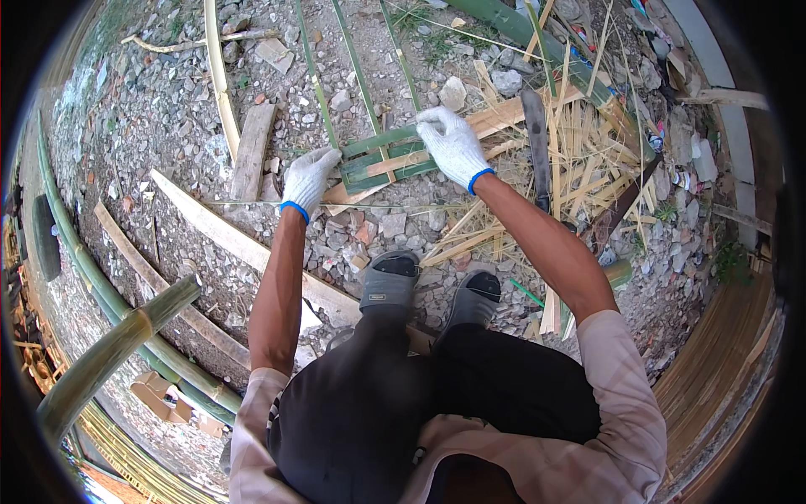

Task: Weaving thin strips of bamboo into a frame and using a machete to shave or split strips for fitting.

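Both my hands wear white knit gloves with blue cuffs. My left hand (309, 178) is closed in a pinch at the left end of a green bamboo slat (378, 140) that lies crosswise. At that slat's right end, the fingers of my right hand (454, 149) are closed on it. Three long, narrow bamboo strips (356, 71) run away from me and meet the crosswise slats, forming a small woven section. Nearer to me in the weave lies another green slat (390, 174). The slats' ends under my gloves are partly hidden.
A long-bladed knife (536, 139) lies right of my right hand, beside a heap of bamboo shavings (583, 168). A thick green bamboo pole (537, 38) crosses the far right. Curved wooden planks (214, 227) and bamboo poles (117, 336) lie to the left on stony ground.
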Action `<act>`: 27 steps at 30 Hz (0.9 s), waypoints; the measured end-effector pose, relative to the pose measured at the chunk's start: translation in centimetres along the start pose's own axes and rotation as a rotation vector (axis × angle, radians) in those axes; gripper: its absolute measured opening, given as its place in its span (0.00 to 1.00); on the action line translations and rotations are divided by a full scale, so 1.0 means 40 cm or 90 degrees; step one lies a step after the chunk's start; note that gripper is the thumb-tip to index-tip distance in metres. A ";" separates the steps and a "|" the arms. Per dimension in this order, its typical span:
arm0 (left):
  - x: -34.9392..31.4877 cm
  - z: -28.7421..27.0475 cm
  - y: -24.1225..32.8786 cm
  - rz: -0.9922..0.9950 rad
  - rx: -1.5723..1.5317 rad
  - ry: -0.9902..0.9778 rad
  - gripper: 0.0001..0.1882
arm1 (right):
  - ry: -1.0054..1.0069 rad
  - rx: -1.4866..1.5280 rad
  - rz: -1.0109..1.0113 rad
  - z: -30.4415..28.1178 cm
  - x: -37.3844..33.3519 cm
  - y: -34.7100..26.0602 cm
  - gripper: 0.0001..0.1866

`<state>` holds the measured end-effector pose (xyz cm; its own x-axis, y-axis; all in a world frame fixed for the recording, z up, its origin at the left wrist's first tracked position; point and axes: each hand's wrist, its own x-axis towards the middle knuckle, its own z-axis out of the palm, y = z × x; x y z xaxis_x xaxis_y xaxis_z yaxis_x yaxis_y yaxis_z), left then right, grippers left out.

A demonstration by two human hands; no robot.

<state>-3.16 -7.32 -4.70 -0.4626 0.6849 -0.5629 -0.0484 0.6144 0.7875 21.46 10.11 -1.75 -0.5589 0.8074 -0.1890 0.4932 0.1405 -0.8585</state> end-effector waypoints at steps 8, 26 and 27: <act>-0.016 0.001 0.017 0.020 0.020 0.010 0.26 | 0.007 -0.013 -0.028 0.004 -0.004 0.011 0.12; -0.009 0.001 0.012 0.006 0.072 -0.012 0.26 | 0.017 -0.076 -0.010 -0.005 -0.013 0.010 0.14; -0.010 0.004 0.011 0.016 0.073 -0.008 0.26 | 0.022 -0.101 -0.007 -0.006 -0.014 0.011 0.16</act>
<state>-2.87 -7.26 -4.16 -0.4512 0.7049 -0.5474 0.0654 0.6378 0.7674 22.14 9.86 -1.89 -0.5430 0.8242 -0.1605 0.5873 0.2362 -0.7742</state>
